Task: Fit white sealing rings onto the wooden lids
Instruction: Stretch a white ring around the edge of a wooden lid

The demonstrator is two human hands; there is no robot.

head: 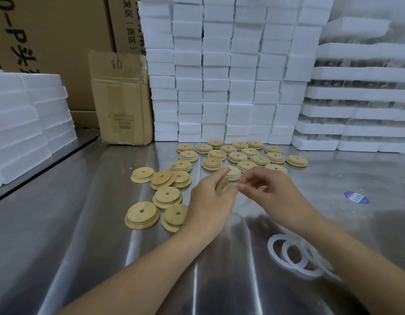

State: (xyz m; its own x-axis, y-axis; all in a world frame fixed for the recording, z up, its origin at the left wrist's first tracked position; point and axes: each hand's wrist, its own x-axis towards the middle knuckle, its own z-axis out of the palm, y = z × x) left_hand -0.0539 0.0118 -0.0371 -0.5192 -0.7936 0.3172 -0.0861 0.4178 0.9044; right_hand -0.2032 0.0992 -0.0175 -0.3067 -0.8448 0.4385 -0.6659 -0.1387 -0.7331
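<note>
Near right: spare sealing rings lie overlapping on the steel table just beside your right forearm; 2 show clearly, the rest blur. Likely parked there for a short reach.
Left hand: curled round 1 wooden lid, held on edge above the table so its rim faces your other hand.
Right hand: fingertips pinch a thin white ring against that lid's rim. How much of it has seated, you cannot tell; your fingers hide it.
Step in hand: probably stretching the ring round the lid's narrower shoulder.
Left stock: plain lids lie loose, some overlapping, just left of your left hand, none showing white.
Far stock: ringed lids sit in rough rows beyond your hands, a pale band at each edge. Keeping them apart stops the 2 lots mixing.
Progress: judged well past half.
Backdrop: foam blocks stacked high behind, a cardboard box at their left.
</note>
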